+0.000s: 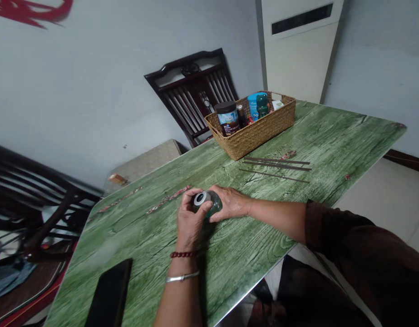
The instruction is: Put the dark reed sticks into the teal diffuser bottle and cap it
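Both hands meet around a small greenish glass bottle [215, 204] just above the table's middle. It tilts to the left, and its silver ring-shaped cap [200, 198] with a dark hole in the centre faces up and left. The fingers and thumb of my left hand [189, 220] are closed around that cap. My right hand [231, 203] wraps the bottle's glass body from the right side, covering part of it. Several thin dark sticks [277, 164] lie on the table beyond my right hand. Whether the bottle's base touches the table is hidden.
A woven basket [260, 136] with jars and bottles stands at the back of the green wood-patterned table [155, 245]. A black phone [109, 293] lies at the near left. Dark wooden chairs [195, 84] stand beyond the table and at its left.
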`<state>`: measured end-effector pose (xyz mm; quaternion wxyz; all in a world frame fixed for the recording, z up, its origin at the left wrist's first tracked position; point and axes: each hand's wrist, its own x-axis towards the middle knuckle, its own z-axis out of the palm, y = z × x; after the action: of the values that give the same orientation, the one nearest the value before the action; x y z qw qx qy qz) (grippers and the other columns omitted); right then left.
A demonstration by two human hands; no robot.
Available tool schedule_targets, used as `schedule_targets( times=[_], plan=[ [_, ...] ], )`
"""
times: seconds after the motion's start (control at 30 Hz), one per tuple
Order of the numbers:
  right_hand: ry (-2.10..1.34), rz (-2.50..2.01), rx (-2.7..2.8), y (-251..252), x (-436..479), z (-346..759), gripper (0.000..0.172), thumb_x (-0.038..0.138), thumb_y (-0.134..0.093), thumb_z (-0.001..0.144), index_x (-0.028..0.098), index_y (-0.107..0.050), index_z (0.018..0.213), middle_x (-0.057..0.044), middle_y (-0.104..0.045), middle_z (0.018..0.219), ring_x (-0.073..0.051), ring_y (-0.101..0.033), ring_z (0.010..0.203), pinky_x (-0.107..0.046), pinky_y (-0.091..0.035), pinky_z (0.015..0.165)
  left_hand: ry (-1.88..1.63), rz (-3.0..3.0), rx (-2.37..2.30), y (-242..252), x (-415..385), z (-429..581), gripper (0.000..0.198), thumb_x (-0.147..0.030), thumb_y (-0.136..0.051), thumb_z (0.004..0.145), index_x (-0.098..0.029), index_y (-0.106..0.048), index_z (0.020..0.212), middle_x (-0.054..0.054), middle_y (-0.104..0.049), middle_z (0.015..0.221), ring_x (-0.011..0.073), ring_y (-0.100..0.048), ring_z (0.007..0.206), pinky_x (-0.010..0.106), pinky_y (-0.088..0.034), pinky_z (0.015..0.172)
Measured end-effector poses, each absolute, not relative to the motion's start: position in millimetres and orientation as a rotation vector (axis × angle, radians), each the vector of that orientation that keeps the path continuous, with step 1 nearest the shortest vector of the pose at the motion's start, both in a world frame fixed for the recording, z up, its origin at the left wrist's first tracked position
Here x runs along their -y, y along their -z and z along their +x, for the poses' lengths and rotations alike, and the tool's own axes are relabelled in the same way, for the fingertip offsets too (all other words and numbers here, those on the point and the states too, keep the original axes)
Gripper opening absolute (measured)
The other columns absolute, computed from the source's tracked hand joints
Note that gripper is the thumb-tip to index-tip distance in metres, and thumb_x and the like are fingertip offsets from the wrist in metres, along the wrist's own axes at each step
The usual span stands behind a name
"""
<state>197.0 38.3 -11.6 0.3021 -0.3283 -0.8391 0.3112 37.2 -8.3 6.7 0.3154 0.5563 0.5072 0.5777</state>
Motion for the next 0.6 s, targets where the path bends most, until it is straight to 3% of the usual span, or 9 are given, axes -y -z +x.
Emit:
schedule_targets(
  times=[0.17, 0.33, 0.6],
  plan=[
    [-0.845, -0.831, 2.209, 14.0, -39.4, 196.9, 0.072, 0.048, -0.084, 0.063, 0.022, -0.049, 0.12, -0.004, -0.064, 0.105, -0.023, -0.065, 0.092, -0.03, -0.045, 0.073, -1.588, 1.486, -1.372, -7.9, 6.2, 39.1, 0.054, -0.037, -0.091, 0.051, -0.023, -0.057, 0.091, -0.003, -0.058, 0.084, 0.0132, -0.056, 0.073, 0.024, -0.046, 0.069],
    [-0.86, -0.832, 2.21, 13.5, -39.5, 198.4, 0.072, 0.049, -0.084, 0.064, 0.021, -0.049, 0.121, -0.004, -0.064, 0.104, -0.024, -0.066, 0.093, -0.031, -0.045, 0.074, -1.489, 1.498, -1.326, -11.7, 11.6, 31.9, 0.045, -0.045, -0.083, 0.064, -0.022, -0.064, 0.097, 0.002, -0.065, 0.09, 0.0165, -0.06, 0.079, 0.028, -0.049, 0.072],
    [-0.865, -0.825, 2.218, 14.6, -39.5, 197.7, 0.072, 0.046, -0.085, 0.065, 0.021, -0.049, 0.122, -0.004, -0.065, 0.107, -0.024, -0.066, 0.097, -0.031, -0.047, 0.076, -1.489, 1.545, -1.448, -9.4, 8.4, 31.9, 0.034, -0.041, -0.082, 0.067, -0.021, -0.068, 0.092, 0.003, -0.068, 0.094, 0.0186, -0.063, 0.088, 0.032, -0.049, 0.083]
  ],
)
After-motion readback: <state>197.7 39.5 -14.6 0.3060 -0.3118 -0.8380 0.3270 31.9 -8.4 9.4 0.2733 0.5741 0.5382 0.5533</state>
